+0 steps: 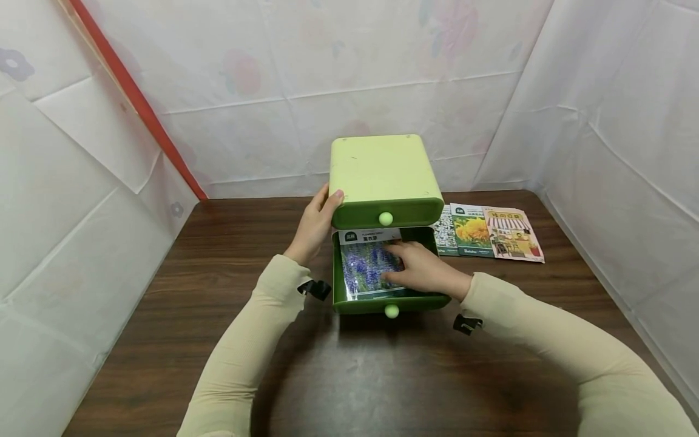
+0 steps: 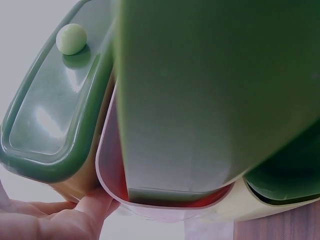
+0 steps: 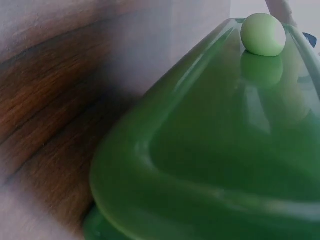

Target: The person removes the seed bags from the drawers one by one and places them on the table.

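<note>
A small cabinet (image 1: 382, 167) with a pale green top stands on the table, its upper drawer (image 1: 360, 215) closed. Below that, a dark green drawer (image 1: 341, 306) with a round knob is pulled out. Inside it lies a seed packet (image 1: 363, 267) with purple flowers. My left hand (image 1: 315, 224) rests against the cabinet's left side, thumb near the front corner. In the left wrist view, its fingers (image 2: 55, 220) touch the side below the closed drawer. My right hand (image 1: 420, 267) reaches into the pulled-out drawer, fingers spread over the packet; its fingertips are partly hidden. The right wrist view shows the drawer front (image 3: 210, 145).
Several seed packets lie to the right of the cabinet, including one with yellow flowers (image 1: 472, 233) and one with a striped awning (image 1: 512, 233). The dark wooden table (image 1: 246, 267) meets white sheeting (image 1: 218, 121) at the back and sides.
</note>
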Available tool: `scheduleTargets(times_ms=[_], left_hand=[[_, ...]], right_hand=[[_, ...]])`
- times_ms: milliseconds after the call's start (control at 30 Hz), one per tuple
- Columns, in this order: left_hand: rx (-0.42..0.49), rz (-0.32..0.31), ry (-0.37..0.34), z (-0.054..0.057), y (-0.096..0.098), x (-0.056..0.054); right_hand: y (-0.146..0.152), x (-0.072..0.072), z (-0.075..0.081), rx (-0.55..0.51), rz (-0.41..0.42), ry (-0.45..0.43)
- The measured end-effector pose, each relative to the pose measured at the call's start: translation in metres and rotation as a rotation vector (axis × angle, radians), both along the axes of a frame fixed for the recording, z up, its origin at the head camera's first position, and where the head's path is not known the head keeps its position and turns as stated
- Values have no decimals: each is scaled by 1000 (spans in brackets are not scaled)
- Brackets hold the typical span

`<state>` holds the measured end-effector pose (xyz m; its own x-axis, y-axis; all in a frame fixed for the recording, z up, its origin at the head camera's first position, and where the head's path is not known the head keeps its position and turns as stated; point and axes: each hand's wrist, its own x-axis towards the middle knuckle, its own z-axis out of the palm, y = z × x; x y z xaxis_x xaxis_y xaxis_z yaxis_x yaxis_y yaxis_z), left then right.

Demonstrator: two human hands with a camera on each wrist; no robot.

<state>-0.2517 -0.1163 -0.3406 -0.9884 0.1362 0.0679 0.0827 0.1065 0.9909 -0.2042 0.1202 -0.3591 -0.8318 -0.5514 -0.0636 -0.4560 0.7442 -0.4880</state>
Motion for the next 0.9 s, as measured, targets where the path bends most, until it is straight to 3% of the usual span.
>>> scheduleTargets(times_ms=[233, 367, 533, 900], left_hand=[[4, 2, 1, -1, 0, -1], [13, 1, 2, 0, 1, 0], [16, -3, 7, 1, 1, 2], [32, -9, 11, 0, 1, 1]], right_hand=[[-1, -3, -1, -165, -6, -141], [-1, -4, -2, -236, -72, -223], [2, -6, -4, -345, -144, -249], [7, -8, -2, -659, -294, -463]])
